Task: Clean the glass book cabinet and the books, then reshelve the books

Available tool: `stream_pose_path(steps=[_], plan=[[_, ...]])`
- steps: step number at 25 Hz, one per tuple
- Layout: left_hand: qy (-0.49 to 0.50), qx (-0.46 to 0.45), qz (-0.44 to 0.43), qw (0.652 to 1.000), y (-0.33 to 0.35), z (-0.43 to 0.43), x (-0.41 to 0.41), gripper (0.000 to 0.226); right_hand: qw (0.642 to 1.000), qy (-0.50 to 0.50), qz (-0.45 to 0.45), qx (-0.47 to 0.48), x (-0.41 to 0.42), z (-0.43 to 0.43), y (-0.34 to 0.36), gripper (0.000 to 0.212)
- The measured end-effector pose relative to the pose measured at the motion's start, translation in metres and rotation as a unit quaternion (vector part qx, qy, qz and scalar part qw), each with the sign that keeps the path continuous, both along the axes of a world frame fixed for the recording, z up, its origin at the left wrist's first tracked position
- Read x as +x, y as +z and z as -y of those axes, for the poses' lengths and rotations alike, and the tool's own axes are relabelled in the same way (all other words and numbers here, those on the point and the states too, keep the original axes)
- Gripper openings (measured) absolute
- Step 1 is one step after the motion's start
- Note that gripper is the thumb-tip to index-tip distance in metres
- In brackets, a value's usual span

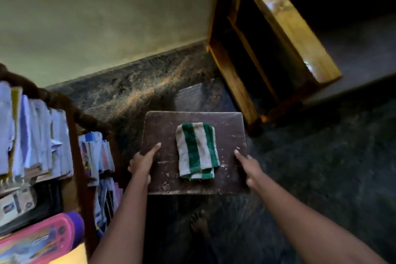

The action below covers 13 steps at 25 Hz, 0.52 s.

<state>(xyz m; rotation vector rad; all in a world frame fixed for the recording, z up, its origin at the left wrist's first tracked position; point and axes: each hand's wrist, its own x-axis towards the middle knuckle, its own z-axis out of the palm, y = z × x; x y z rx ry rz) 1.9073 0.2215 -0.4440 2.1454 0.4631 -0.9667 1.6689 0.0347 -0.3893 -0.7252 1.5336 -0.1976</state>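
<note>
Here, left hand and right hand clasped a scuffed board's opposite edges, thumbs on top; between them a folded striped cloth lay lengthwise, pointing away.

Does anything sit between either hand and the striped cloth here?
Nothing visible does. The striped cloth lies folded on the brown board, between the left hand and the right hand, which grip the board's side edges. Only bare board separates them from it.

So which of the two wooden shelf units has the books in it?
The dark brown rack on the left, crammed with books; the yellow wooden cabinet on the right shows only dark shelves.
</note>
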Motion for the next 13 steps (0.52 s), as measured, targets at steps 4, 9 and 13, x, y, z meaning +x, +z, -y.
stream_pose_path(steps=[4, 9, 13], plan=[[-0.039, 0.0, -0.023, 0.999, 0.047, 0.011, -0.071, 0.106, 0.999, -0.035, 0.0, 0.007, -0.079, 0.004, 0.043, 0.027], [-0.137, -0.009, -0.072, 0.988, 0.105, 0.069, -0.171, 0.114, 0.992, -0.122, -0.016, 0.001, -0.206, 0.018, 0.084, 0.037], [-0.245, -0.029, -0.09, 0.965, 0.038, 0.139, -0.229, 0.109, 0.975, -0.221, -0.007, -0.025, -0.314, 0.042, 0.108, 0.027]])
